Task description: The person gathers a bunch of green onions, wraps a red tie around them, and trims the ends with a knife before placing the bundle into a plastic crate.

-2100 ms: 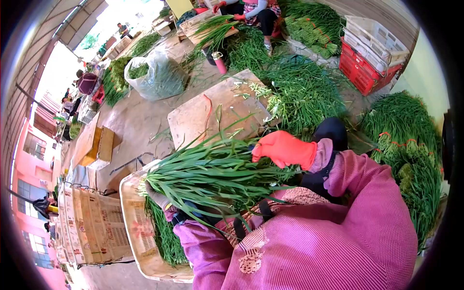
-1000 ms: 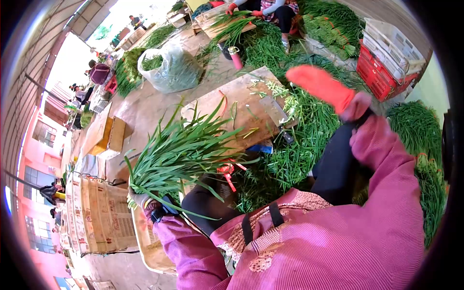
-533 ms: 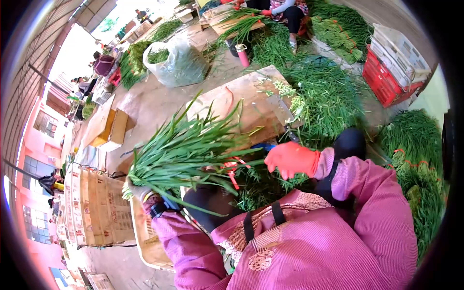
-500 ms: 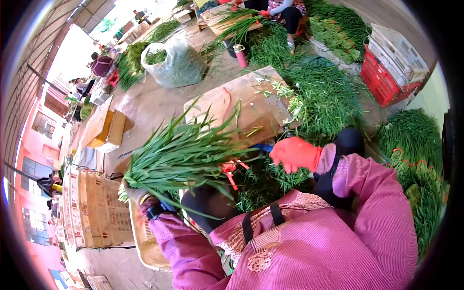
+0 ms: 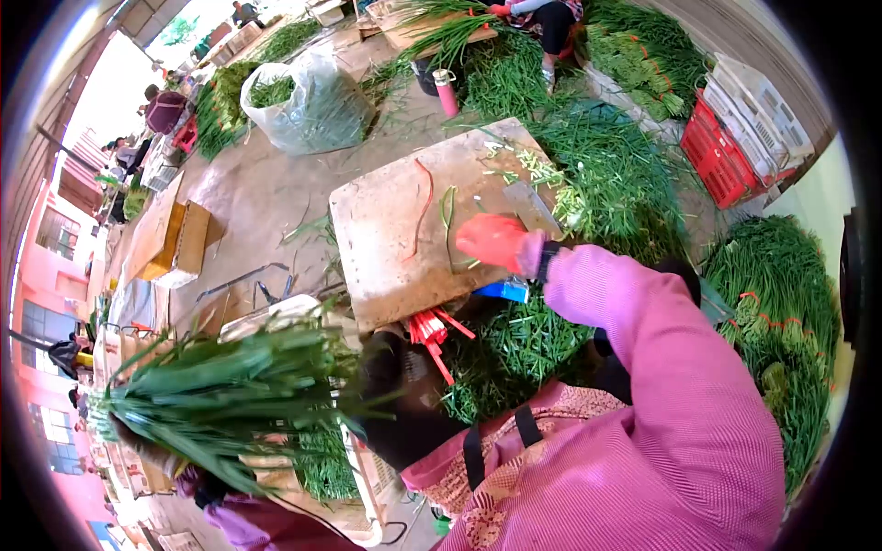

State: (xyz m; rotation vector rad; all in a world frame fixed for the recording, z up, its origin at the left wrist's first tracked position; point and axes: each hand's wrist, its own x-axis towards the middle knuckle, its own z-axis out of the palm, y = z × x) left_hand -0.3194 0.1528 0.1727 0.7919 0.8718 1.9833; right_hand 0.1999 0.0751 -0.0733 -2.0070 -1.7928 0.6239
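Note:
My left hand [image 5: 147, 443], in a dark glove, grips a bundle of long green leafy stalks [image 5: 230, 386] at its base, at the lower left. The bundle is blurred and its leaves fan to the right. In a red glove, my right hand [image 5: 491, 241] is over the wooden board [image 5: 381, 248], fingers curled; whatever they hold, if anything, is hidden. A red strip [image 5: 424, 207] and a flat metal blade [image 5: 531, 204] lie on the board. Below its near edge are a bunch of red ties [image 5: 430, 332] and a blue object [image 5: 503, 291].
A crate [image 5: 363, 477] with greens stands at my left knee. Cut greens [image 5: 606, 174] lie beyond the board. Red crate [image 5: 721, 151] and tied bundles [image 5: 772, 294] are at the right. A plastic bag [image 5: 312, 106], pink bottle [image 5: 446, 92] and co-worker [image 5: 551, 23] are farther off.
My left hand has carried the bundle down and left, off the board and towards the crate. My right hand has moved left and up over the board. The view has shifted slightly.

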